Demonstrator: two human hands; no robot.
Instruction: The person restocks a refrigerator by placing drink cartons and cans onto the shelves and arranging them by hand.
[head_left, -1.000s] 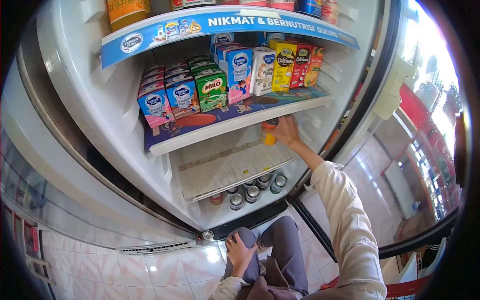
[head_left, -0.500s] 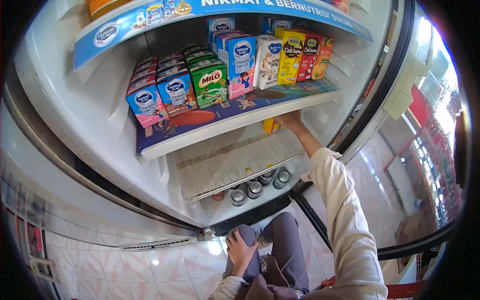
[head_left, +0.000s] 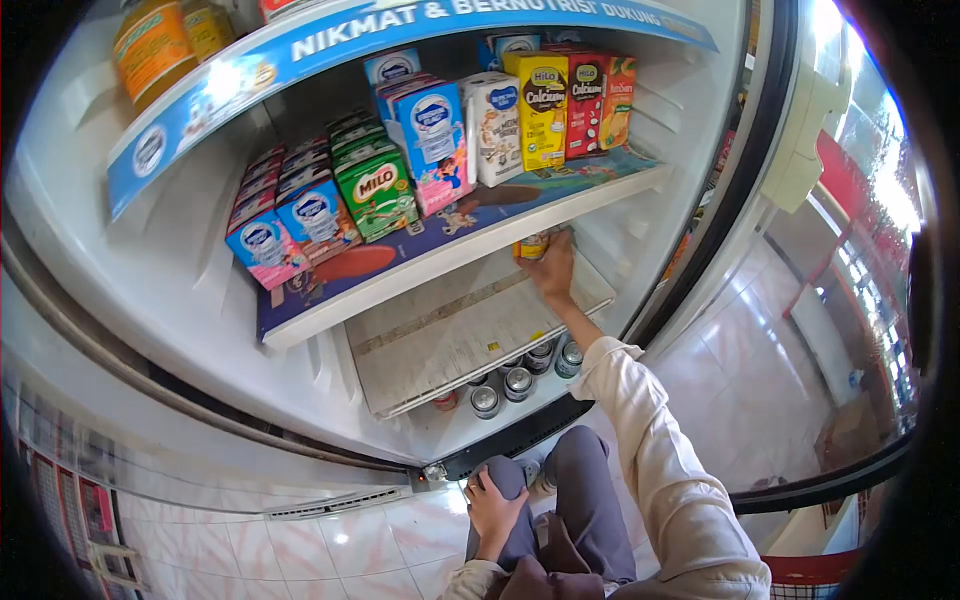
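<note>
Below the carton shelf, my right hand (head_left: pixel 551 272) has its fingers wrapped round a yellow drink can (head_left: pixel 529 246), partly hidden by the fingers and the shelf edge. Under it lies the worn white lower shelf (head_left: pixel 440 345). On my raised knee (head_left: pixel 503 475) rests my left hand (head_left: pixel 494 510), fingers spread and holding nothing. Just above my right hand, the printed shelf (head_left: pixel 470 228) bears a yellow HiLo carton (head_left: pixel 543 115), a red HiLo carton (head_left: pixel 585 105), a white carton (head_left: pixel 497 130), a green Milo carton (head_left: pixel 377 195) and blue Frisian Flag cartons (head_left: pixel 432 140).
Several dark cans (head_left: pixel 517 383) stand on the fridge floor beneath the lower shelf. Orange bottles (head_left: pixel 155 50) sit behind the blue banner (head_left: pixel 400 40) at the top. The glass door (head_left: pixel 760 340) stands open on the right. Tiled floor (head_left: pixel 370 535) lies in front.
My right hand has drawn the yellow can slightly left, and more of the hand shows beneath the shelf edge. The view has shifted; my left hand stays on the knee.
</note>
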